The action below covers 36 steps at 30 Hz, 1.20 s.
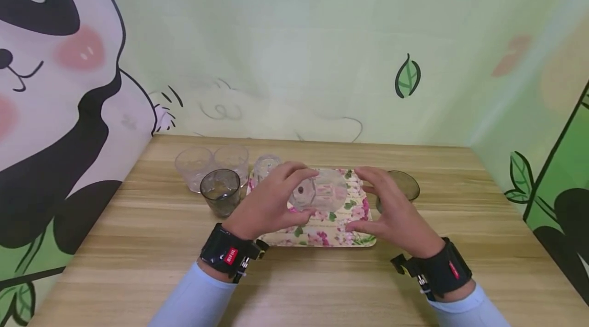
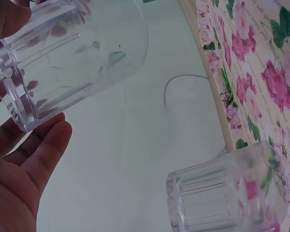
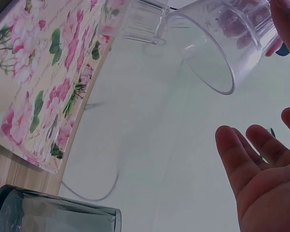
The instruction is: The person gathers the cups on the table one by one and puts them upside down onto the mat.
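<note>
My left hand (image 1: pixel 271 199) grips a clear drinking glass (image 1: pixel 330 190) around its thick base, holding it on its side above a flowered tray (image 1: pixel 276 237). Its mouth points toward my right hand (image 1: pixel 391 209), whose fingers and thumb are spread apart with nothing between them. In the right wrist view, a gap separates that hand (image 3: pixel 261 179) from the held glass (image 3: pixel 217 48). Another clear glass (image 2: pixel 222 191) stands upside down on the tray, near its far left corner in the head view. The right hand partly hides a smoky grey glass (image 1: pixel 406 184) beside the tray.
Left of the tray, two clear glasses (image 1: pixel 193 166) stand behind a dark grey glass (image 1: pixel 221 191) on the wooden table (image 1: pixel 138 265). A pale green printed backdrop (image 1: pixel 276 71) rises behind the table and along both sides.
</note>
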Motion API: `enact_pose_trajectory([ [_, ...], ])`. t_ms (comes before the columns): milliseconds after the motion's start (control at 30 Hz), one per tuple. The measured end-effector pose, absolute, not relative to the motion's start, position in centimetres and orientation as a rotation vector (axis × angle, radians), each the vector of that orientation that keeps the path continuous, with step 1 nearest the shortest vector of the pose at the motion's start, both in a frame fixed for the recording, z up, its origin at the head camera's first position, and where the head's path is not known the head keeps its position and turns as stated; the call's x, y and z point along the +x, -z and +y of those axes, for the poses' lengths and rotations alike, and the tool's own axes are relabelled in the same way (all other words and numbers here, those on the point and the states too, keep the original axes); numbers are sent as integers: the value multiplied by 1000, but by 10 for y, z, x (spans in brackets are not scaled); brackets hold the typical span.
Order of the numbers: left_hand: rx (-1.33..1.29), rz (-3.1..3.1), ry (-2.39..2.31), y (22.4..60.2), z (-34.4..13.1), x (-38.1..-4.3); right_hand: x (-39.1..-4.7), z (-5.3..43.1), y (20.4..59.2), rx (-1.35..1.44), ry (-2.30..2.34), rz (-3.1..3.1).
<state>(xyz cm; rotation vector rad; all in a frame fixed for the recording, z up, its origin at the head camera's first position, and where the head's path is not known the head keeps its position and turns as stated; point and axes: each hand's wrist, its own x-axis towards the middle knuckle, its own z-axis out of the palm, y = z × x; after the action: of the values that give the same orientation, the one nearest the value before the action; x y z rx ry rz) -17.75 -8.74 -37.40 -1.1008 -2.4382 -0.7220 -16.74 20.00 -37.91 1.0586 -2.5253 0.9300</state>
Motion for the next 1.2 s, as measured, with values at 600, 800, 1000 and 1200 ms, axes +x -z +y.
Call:
enact_pose_trajectory([
  [600,-1107,-2432,647,369,-79,-188,-169,200,381,1077,-934,-2534],
  [800,-1113,-2439,683,369,-74,-194,-169,200,381,1092,-923,-2514],
  [1000,-1109,-2446,668,369,-71,-200,-170,199,383,1107,-915,-2502],
  [1200,-1061,-2487,629,372,-70,-205,-171,199,384,1119,-913,-2500],
])
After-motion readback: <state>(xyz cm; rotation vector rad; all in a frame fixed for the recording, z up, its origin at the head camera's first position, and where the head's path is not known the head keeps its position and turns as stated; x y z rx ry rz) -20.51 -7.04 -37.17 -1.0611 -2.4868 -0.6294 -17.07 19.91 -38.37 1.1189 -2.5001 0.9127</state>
